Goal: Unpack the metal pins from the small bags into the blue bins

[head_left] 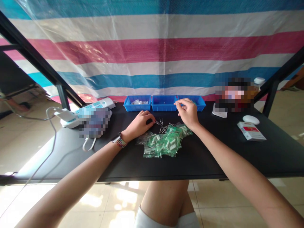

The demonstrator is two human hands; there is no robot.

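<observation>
My left hand (140, 124) rests low over the black table, thumb and forefinger pinched at a thin metal rivet (157, 123). More loose rivets (162, 129) lie just right of those fingertips. My right hand (188, 111) is raised in front of the right-hand blue bin, fingers curled and pinched together; whatever they hold is too small to make out. Between my forearms spreads a pile of small green-tinted clear bags (166, 142) with white and metal pieces inside. Behind my hands stand the left blue bin (137, 108), the middle blue bin (163, 107) and the right blue bin (201, 106).
Small clear bags sit in the left bin. A power strip (104, 103) with a plugged-in charger (64, 115) and cable lies at the left, beside a blurred object (95, 122). At the right are a white-and-red box (251, 131) and a white oval object (251, 119). Striped sheeting (152, 47) hangs behind.
</observation>
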